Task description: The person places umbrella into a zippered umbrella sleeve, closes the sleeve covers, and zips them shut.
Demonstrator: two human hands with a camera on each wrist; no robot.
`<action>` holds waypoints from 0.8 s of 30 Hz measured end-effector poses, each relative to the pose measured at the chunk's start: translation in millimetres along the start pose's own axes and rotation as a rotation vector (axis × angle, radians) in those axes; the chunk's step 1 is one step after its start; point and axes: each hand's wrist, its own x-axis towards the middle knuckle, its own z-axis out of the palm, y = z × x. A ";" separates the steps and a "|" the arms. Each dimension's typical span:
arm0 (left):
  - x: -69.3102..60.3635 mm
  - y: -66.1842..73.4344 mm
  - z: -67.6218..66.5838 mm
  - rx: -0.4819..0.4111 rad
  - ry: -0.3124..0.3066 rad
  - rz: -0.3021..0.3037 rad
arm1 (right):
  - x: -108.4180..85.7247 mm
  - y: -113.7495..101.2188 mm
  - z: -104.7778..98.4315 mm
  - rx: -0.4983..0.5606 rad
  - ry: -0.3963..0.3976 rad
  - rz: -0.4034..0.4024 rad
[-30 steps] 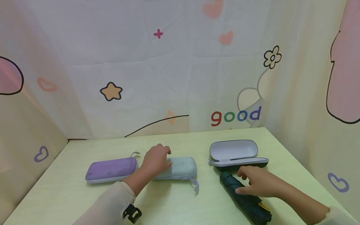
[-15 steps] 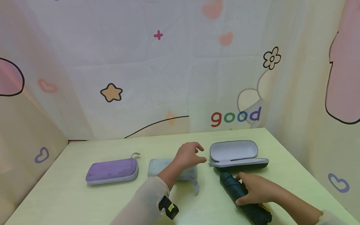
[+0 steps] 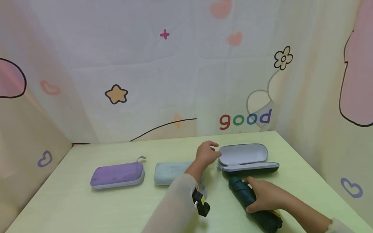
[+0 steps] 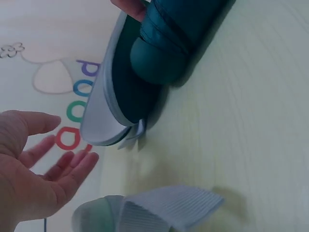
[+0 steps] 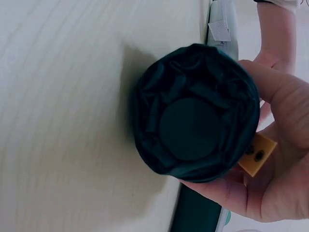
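Observation:
A folded dark green umbrella (image 3: 239, 190) lies slantwise on the table at the right. My right hand (image 3: 266, 195) grips it from above, thumb on the near side and fingers on the far side; the right wrist view looks at the umbrella's end (image 5: 189, 128) with an orange tag (image 5: 258, 153) beside it. Behind the umbrella is an unzipped hard case (image 3: 243, 154), dark green outside and pale grey inside, its lid raised. My left hand (image 3: 206, 153) hovers at the lid's left edge. Its fingers are spread in the left wrist view, apart from the case (image 4: 135, 82).
A closed pale blue zip case (image 3: 169, 173) lies left of the open one, partly behind my left forearm. Farther left is a closed purple zip case (image 3: 116, 175) with a grey pull loop. A printed cloth (image 3: 140, 77) rises behind the table.
My left hand has moved right, from over the pale blue case to beside the open case's lid. My right hand has closed round the umbrella, which stays about in place.

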 end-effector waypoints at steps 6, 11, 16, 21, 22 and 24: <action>7.1 -2.9 12.8 -0.036 0.024 0.014 | 1.9 -0.9 -1.3 -0.002 0.019 0.017; 8.6 -8.6 19.6 -0.021 0.030 0.017 | 1.4 -0.2 -0.6 0.011 0.010 0.029; 8.5 -14.4 19.8 -0.018 0.036 -0.012 | 2.1 -0.1 -1.8 0.027 -0.010 0.004; 16.8 -21.5 25.3 -0.029 0.028 -0.012 | 0.4 4.1 -7.1 0.053 -0.031 -0.019; 17.6 -21.0 26.0 -0.037 0.022 -0.011 | -0.3 5.2 -8.4 0.060 -0.031 -0.020; 19.0 -20.2 27.4 -0.052 0.014 -0.012 | -1.3 6.9 -10.9 0.066 -0.030 -0.036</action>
